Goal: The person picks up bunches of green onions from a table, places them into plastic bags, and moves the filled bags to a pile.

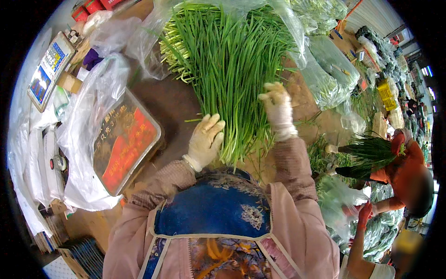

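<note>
A large heap of long green leafy stalks, looking like garlic chives (237, 76), lies on a brown surface in front of me, its pale ends towards my body. Clear plastic sheeting (292, 31) edges the heap at the top. My left hand (205, 139), in a pale glove, rests at the left side of the lower stalks, fingers extended and touching them. My right hand (277, 101), also gloved, is at the right side of the heap with its fingers curled and a little apart; no stalks show in it.
At left are a metal tray with a red and black printed face (129, 146), white plastic bags (83, 174) and a scale display (50, 71). Filled plastic bags (327, 76) lie at right. Beyond, a person in orange (407, 174) holds greens; another person's arm (359, 240) reaches in.
</note>
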Action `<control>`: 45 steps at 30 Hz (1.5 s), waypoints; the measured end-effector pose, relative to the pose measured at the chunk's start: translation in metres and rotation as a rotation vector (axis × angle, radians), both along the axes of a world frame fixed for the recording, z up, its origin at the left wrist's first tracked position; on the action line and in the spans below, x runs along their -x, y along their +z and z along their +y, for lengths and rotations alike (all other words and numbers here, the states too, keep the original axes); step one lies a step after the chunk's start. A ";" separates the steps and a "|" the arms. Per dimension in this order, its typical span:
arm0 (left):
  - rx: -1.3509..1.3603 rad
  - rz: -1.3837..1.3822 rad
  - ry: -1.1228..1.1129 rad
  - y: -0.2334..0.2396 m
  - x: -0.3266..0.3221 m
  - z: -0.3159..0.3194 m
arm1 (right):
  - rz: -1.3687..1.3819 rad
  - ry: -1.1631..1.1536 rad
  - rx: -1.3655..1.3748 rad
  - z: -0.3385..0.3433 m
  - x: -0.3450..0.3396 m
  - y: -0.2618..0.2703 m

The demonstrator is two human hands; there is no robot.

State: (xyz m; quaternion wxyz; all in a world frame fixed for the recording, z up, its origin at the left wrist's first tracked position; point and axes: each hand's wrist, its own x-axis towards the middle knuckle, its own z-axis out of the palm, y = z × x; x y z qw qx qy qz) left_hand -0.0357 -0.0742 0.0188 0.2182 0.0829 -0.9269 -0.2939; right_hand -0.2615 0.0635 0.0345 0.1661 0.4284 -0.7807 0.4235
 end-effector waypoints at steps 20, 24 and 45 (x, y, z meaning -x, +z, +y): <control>-0.764 -0.041 0.447 -0.031 0.025 -0.023 | -0.064 0.107 -0.050 -0.003 -0.057 0.023; -0.781 0.082 0.405 -0.053 0.019 -0.032 | -0.033 0.162 -0.121 -0.057 -0.069 0.004; -1.273 0.221 0.364 -0.001 0.012 -0.023 | -0.314 -0.147 -0.424 -0.058 -0.033 0.007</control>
